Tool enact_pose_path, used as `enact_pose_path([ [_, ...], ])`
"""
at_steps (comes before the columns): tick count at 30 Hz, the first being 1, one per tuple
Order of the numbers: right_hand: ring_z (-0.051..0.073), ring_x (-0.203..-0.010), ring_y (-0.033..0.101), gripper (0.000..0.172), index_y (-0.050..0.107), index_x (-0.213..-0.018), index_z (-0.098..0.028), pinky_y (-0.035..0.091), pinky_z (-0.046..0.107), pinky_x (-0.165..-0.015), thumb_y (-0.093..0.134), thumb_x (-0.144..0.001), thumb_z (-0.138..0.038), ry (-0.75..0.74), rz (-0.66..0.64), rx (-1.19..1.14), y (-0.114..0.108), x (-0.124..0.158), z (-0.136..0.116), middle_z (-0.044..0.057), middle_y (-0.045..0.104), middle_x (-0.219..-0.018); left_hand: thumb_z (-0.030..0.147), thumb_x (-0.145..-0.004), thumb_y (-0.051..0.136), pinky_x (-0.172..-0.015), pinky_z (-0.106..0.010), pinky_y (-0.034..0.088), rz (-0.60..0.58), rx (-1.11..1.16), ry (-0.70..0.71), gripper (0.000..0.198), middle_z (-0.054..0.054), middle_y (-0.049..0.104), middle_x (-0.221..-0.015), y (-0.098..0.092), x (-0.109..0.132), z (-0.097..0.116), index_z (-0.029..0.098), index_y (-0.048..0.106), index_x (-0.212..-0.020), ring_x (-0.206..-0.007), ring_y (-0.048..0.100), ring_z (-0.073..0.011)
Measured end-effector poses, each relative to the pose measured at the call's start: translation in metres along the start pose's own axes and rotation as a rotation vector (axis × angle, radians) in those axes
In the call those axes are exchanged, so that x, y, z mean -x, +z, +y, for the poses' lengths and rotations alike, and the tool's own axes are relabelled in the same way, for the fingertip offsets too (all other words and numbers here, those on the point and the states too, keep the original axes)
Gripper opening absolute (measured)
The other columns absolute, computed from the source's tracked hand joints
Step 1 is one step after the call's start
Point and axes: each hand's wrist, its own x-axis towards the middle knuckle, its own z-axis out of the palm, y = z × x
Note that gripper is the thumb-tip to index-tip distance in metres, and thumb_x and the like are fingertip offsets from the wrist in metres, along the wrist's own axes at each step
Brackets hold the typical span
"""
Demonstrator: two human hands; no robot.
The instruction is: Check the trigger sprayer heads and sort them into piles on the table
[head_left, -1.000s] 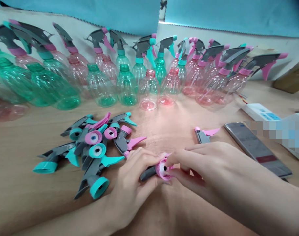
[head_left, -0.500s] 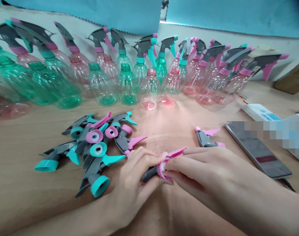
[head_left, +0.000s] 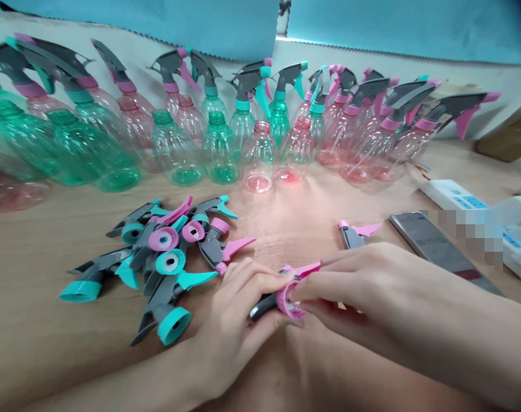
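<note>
A grey and pink trigger spray head (head_left: pixel 263 306) is in my left hand (head_left: pixel 238 303), its pink collar (head_left: pixel 282 298) facing right. My left fingers are closed round it from above and below. At the mouth of the collar, my right hand (head_left: pixel 367 292) has its thumb and fingers pinched together. A whitish bit shows by those fingertips, too small and covered to name. Just behind my right hand lies another spray head (head_left: pixel 352 237), partly covered by it. Left of my left hand is a pile of loose spray heads (head_left: pixel 157 292) with pink or turquoise collars.
Along the back stand rows of clear green bottles (head_left: pixel 221 151) and pink bottles (head_left: pixel 258 160), several topped with spray heads. On the right are a phone (head_left: pixel 432 246), a white power strip (head_left: pixel 451 194) and a brown box (head_left: pixel 506 134).
My right hand has shifted slightly up and left, covering more of the spray head behind it and the phone. The held spray head has turned a little, with its collar lower and further right.
</note>
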Motion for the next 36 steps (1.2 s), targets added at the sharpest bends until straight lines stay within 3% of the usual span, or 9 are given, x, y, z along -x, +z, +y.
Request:
enact_pose_path([
  [9, 0.013, -0.068, 0.060, 0.017, 0.066, -0.087, -0.019, 0.040, 0.024, -0.060, 0.049, -0.088, -0.015, 0.067, -0.050, 0.009, -0.003, -0.003, -0.004, 0.002, 0.068, -0.078, 0.017, -0.087, 0.057, -0.075, -0.033, 0.046, 0.040, -0.005, -0.039, 0.015, -0.002, 0.062, -0.089, 0.002, 0.001, -0.002, 0.023, 0.056, -0.100, -0.082, 0.058, -0.0193],
  [15, 0.011, -0.064, 0.058, 0.019, 0.063, -0.079, -0.020, 0.039, 0.024, -0.058, 0.049, -0.088, -0.012, 0.031, -0.046, 0.032, -0.001, -0.002, -0.007, -0.001, 0.066, -0.075, 0.014, -0.088, 0.056, -0.080, -0.032, 0.044, 0.046, 0.013, -0.018, 0.016, -0.001, 0.060, -0.091, 0.001, 0.002, -0.002, 0.022, 0.056, -0.102, -0.084, 0.056, -0.0178],
  [24, 0.010, -0.060, 0.058, 0.017, 0.058, -0.081, -0.022, 0.039, 0.024, -0.058, 0.051, -0.086, -0.007, -0.035, -0.141, 0.003, -0.010, -0.003, 0.004, -0.005, 0.065, -0.074, 0.015, -0.090, 0.054, -0.093, -0.032, 0.038, -0.056, -0.058, -0.013, 0.038, -0.001, 0.059, -0.098, 0.000, 0.000, -0.003, 0.026, 0.052, -0.126, -0.090, 0.055, -0.0174],
  [28, 0.011, -0.063, 0.058, 0.015, 0.057, -0.085, -0.024, 0.036, 0.026, -0.057, 0.053, -0.086, -0.009, -0.037, -0.098, 0.017, -0.014, -0.004, 0.009, -0.005, 0.066, -0.081, 0.016, -0.093, 0.050, -0.093, -0.029, 0.037, -0.096, -0.056, -0.034, 0.043, -0.001, 0.055, -0.100, -0.002, -0.002, -0.003, 0.027, 0.045, -0.134, -0.094, 0.052, -0.0163],
  [36, 0.009, -0.063, 0.058, 0.016, 0.054, -0.076, -0.021, 0.037, 0.024, -0.056, 0.053, -0.087, -0.010, -0.065, -0.059, -0.014, -0.014, -0.006, 0.003, -0.005, 0.063, -0.074, 0.015, -0.095, 0.044, -0.091, -0.027, 0.037, -0.145, -0.018, -0.023, 0.043, -0.002, 0.054, -0.101, -0.004, -0.003, 0.000, 0.022, 0.041, -0.138, -0.095, 0.051, -0.0155],
])
